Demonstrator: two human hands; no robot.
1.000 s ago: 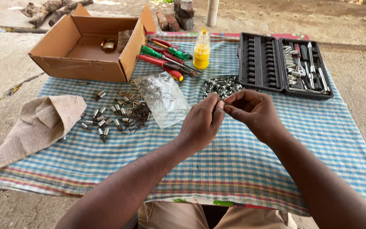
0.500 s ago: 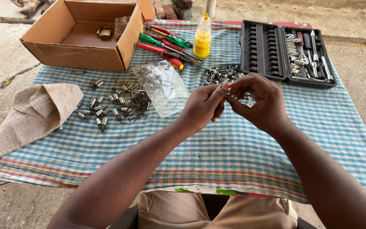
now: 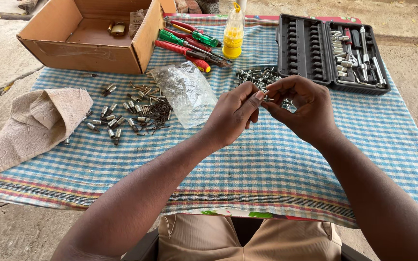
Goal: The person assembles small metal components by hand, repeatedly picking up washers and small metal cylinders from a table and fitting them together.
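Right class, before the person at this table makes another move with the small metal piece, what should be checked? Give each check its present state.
1. Small metal piece pinched between both hands' fingertips: ok.
2. Left hand and right hand raised above the checked cloth, not resting on it: ok.
3. Which kind of piece it is: cannot tell, too small.
4. Pile of shiny sockets lies just beyond the hands: ok.
5. Black tool case lies open: ok.
6. Loose bits gathered away from the cloth's edge: not ok, some lie near the folded rag.
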